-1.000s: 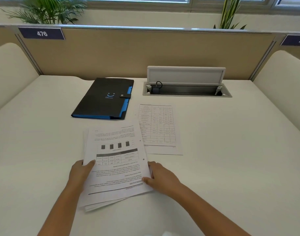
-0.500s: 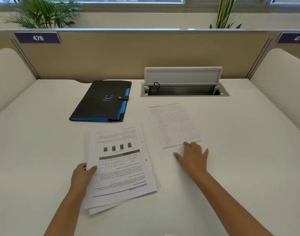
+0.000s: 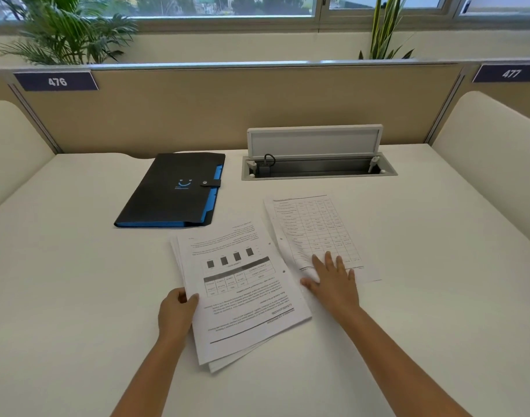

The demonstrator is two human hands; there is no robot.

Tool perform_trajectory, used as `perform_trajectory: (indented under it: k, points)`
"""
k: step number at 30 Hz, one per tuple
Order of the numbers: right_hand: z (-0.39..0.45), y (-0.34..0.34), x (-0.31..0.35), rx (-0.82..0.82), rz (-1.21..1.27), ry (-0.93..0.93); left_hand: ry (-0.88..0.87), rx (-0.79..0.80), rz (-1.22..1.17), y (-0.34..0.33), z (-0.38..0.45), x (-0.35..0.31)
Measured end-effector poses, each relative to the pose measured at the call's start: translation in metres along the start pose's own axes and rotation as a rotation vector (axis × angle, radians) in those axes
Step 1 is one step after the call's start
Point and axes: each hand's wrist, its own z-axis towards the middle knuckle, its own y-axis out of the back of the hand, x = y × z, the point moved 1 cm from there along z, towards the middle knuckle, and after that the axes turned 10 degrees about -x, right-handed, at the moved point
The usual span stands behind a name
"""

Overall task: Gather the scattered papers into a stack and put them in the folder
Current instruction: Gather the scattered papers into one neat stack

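1. Head view: left hand (image 3: 177, 311) grips the left edge of the stack (image 3: 242, 293), thumb on top; stack lies near centre on the desk (image 3: 77, 296), sheets fanned unevenly.
2. Right hand (image 3: 333, 281) open, palm flat on the near end of the loose sheet (image 3: 314, 233), just right of the stack, edges overlapping.
3. Folder (image 3: 173, 191) closed, far left of the papers, snap fastened.

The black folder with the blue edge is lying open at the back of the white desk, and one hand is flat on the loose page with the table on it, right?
Not quite. The head view shows the black folder with the blue edge lying closed, its snap strap fastened across the front. The rest holds: it sits at the back of the white desk, and the right hand is flat on the loose page with the table.
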Motion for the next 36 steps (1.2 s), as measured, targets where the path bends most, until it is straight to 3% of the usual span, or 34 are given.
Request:
perform_trajectory:
  k: [4,8,11,14,19,25,28,32,36]
  points:
    - [-0.004,0.001,-0.005,-0.037,-0.001,-0.003,-0.018,-0.014,0.006,-0.003,-0.001,0.003]
    - [-0.006,0.018,-0.002,-0.09,0.3,-0.112,-0.032,-0.035,0.0,-0.004,-0.002,0.003]
    - [-0.015,0.027,0.009,-0.098,0.372,-0.128,-0.049,-0.052,0.006,-0.006,-0.003,0.004]
    - [-0.031,0.026,0.026,-0.066,0.387,-0.028,-0.046,-0.067,0.001,-0.006,-0.003,0.004]
    - [-0.056,0.004,0.054,0.052,0.188,0.256,-0.015,-0.075,-0.063,-0.006,-0.003,0.003]
    - [-0.082,-0.027,0.073,0.21,0.016,0.371,0.052,0.017,-0.182,-0.009,-0.005,-0.001]
    - [-0.088,-0.031,0.077,0.185,0.015,0.402,0.087,0.073,-0.293,-0.012,-0.01,-0.003]
    - [-0.086,-0.021,0.077,0.164,0.083,0.371,0.003,0.147,-0.266,-0.015,-0.014,-0.004]
    - [-0.073,0.003,0.069,-0.081,0.049,0.291,0.0,0.155,-0.324,-0.017,-0.018,-0.005]
